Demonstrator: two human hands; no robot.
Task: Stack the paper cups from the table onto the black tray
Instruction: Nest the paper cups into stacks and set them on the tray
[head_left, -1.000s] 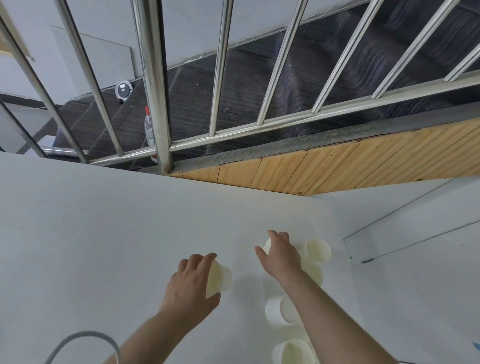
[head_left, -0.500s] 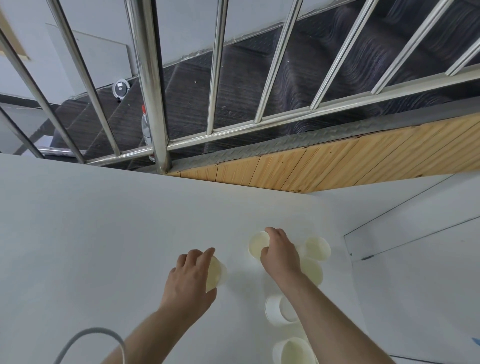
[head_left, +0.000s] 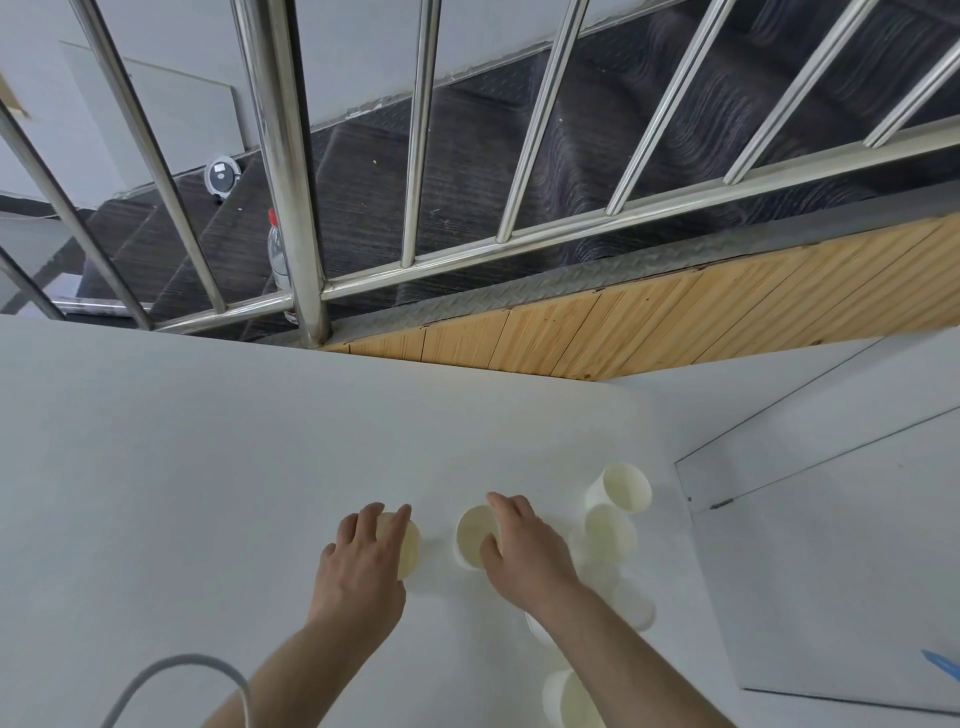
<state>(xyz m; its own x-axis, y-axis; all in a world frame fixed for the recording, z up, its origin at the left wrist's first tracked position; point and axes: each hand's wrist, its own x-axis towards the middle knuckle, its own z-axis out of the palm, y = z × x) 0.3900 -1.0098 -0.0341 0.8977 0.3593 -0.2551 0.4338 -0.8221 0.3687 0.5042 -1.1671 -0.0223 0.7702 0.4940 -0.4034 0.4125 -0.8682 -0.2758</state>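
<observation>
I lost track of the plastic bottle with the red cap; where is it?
In the head view the plastic bottle stands upper left, beyond the white table, on the dark stairs just left of the thick railing post.

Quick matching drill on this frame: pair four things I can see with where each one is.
Things:
1. left hand
2. right hand
3. plastic bottle
4. grey cable

Places:
a. behind the railing
b. bottom left corner
c. grips the cup nearer the centre
d. grips the leftmost cup

Pairs: 1-d, 2-c, 3-a, 4-b
</observation>
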